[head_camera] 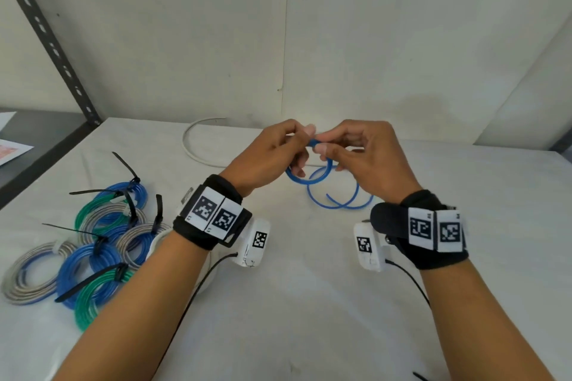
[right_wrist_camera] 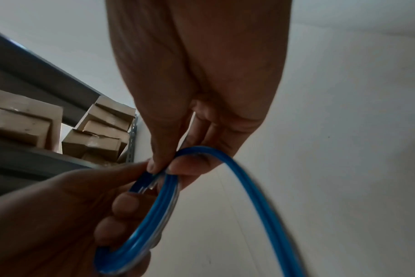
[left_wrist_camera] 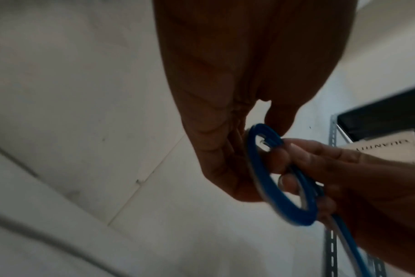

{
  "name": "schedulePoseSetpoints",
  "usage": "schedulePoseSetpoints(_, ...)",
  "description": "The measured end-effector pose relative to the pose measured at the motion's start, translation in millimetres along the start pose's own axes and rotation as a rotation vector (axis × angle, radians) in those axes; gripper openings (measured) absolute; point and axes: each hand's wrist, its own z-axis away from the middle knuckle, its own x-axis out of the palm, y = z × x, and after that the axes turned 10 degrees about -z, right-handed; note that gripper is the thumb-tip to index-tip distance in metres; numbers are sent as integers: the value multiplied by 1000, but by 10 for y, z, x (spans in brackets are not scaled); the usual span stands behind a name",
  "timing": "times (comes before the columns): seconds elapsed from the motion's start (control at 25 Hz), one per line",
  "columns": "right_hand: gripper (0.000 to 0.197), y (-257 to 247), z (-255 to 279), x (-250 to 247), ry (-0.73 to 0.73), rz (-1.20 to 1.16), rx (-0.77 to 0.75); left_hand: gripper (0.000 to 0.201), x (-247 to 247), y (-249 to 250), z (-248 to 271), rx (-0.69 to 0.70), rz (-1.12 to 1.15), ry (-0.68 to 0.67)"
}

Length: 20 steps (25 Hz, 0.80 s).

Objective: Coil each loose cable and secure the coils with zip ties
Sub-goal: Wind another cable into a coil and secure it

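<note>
Head view: both hands are raised above the white table (head_camera: 309, 303). The left hand (head_camera: 266, 158) and right hand (head_camera: 368, 161) meet at the top of a blue cable (head_camera: 312, 178), each curled and pinching it; a small started coil hangs below the fingers while the loose remainder lies in loops on the table. Finished coils (head_camera: 93, 244), bound with black zip ties, lie well apart at the left, and a white cable (head_camera: 192, 145) lies uncoiled beyond the hands. No free tie is identifiable near the hands; reaching for one with the coil unsecured is a likely cause of it springing open. Left wrist view: the left hand (left_wrist_camera: 225, 93) closes finger and thumb on the coil's top, with the right hand's fingers (left_wrist_camera: 294, 150) bearing on the same point. The turns look stiff and few, so a relaxed pinch would probably release them. Right wrist view: the right hand (right_wrist_camera: 197, 93) pinches the cable (right_wrist_camera: 249, 187) where its free length arcs away; that trailing length may twist or snag as it is fed in, giving uneven turns.
</note>
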Motion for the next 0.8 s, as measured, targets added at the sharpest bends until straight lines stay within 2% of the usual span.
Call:
schedulePoseSetpoints(0.12, 7, -63, 18, -59, 9, -6, -20, 24, -91, 51, 53, 77, -84, 29)
schedulePoseSetpoints(0.24, 6, -73, 54, -79, -39, 28, 5, 14, -201, 113, 89, 63, -186, 14)
schedulePoseSetpoints(0.36, 8, -96, 47, -86, -93, 30, 12, 14, -253, 163, 138, 46, -236, -42)
schedulePoseSetpoints(0.44, 9, -123, 48, -65, -62, -6, 10, 14, -281, 189, 152, 59, -223, -38)
schedulePoseSetpoints(0.6, 8, -120, 57, 21, 134, -169, -44, 17, -355, 197, 143, 75, -30, 142)
schedulePoseSetpoints(0.72, 8, -71, 53, 133, 233, -325, -26, 21, -371, 161, 100, 47, 155, 298)
schedulePoseSetpoints(0.8, 12, -44, 70, 250, 294, -416, -10, 21, -275, 146, 73, 25, 256, 339)
